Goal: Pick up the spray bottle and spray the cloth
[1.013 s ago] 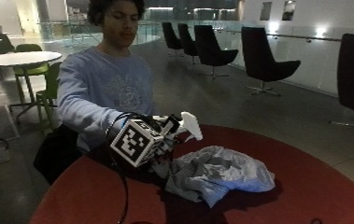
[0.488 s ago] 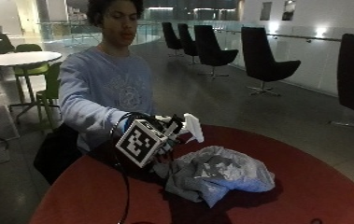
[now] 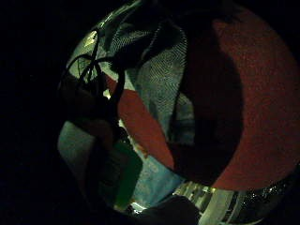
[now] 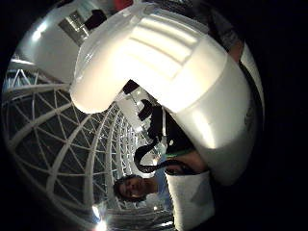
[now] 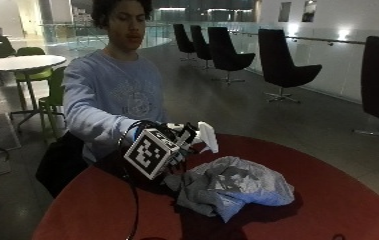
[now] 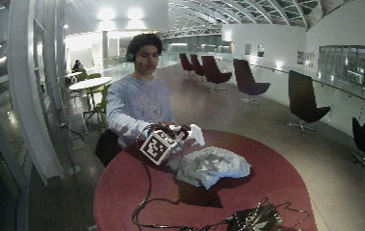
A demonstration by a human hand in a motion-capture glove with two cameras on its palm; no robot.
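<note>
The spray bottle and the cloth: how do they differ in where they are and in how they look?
The spray bottle is held in the air by the gloved right hand; the cloth lies on the red table. The spray bottle looks white, smooth and rigid, while the cloth is grey, soft and crumpled into a heap. The bottle hangs above the cloth's near edge. Both are pale against the table.

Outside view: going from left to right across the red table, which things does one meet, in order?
Gloved right hand → white spray bottle that it holds above the red table → crumpled grey cloth lying on the table.
</note>
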